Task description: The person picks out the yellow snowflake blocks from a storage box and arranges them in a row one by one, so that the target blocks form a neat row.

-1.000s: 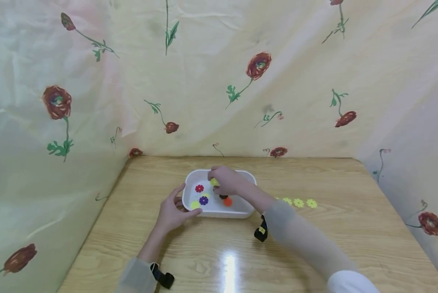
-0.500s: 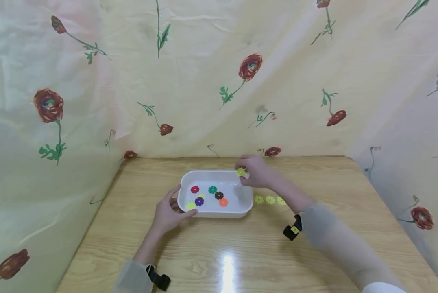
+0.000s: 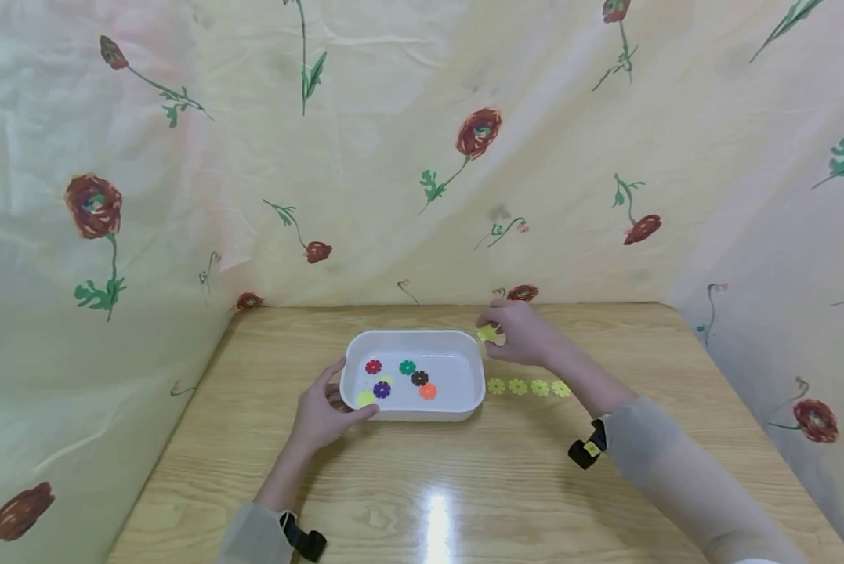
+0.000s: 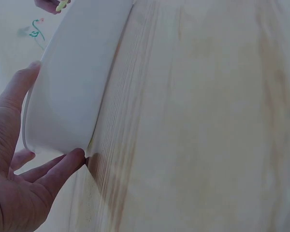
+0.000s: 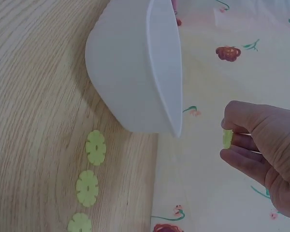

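Note:
My left hand [image 3: 320, 413] grips the left end of a white plastic tray [image 3: 457, 377], thumb over the near rim and fingers against the end wall. In the tray lie several flower-shaped plastic discs: red, a green disc [image 3: 407, 367], brown, an orange disc [image 3: 428, 391], purple and yellow. Just past the tray's right end, raised above the table, my right hand [image 3: 526, 335] pinches a yellow flower-shaped disc [image 3: 491, 335] between thumb and fingers. The right wrist view shows this disc [image 5: 227, 139] edge-on. Below that hand, a row of yellow discs [image 3: 518, 387] lies flat on the table.
The wooden table [image 3: 365, 486] runs back to a floral cloth [image 3: 379, 157] that hangs behind and on both sides. Black wrist cameras sit on both forearms, the right camera [image 3: 585, 453] above the table.
My right hand has come up out of the tray with the yellow disc and moved right, beyond the tray's end. The left hand keeps its grip on the tray.

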### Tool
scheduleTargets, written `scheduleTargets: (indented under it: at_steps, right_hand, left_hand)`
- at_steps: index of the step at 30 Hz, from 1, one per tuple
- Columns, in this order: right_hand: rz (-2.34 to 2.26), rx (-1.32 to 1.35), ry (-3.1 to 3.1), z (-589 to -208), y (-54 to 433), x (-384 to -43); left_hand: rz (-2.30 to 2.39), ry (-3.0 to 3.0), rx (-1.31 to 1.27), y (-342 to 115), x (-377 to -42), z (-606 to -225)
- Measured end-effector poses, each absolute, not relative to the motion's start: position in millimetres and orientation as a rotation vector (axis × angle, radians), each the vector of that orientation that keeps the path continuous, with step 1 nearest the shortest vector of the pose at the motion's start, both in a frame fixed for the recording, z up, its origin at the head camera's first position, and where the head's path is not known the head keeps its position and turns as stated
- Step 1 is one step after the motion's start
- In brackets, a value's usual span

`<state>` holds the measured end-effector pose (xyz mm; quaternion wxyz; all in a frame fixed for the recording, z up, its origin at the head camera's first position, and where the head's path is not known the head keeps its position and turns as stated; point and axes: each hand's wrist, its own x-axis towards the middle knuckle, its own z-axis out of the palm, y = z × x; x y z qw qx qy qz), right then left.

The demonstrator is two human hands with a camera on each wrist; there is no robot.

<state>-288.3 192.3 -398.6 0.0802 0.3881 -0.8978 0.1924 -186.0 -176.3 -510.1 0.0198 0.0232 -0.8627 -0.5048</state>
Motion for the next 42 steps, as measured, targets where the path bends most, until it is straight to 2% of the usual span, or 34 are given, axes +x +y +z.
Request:
scheduleTargets:
  at_steps: [25, 42]
  right_hand:
    - [0.541, 0.988, -2.786, -414, 246, -284]
    - [0.500, 0.860, -2.879, -426, 305, -271]
  left_hand:
    - [-1.626, -2.665, 0.077, -179, -187, -511]
    - [-1.631, -2.673, 0.071, -179, -187, -510]
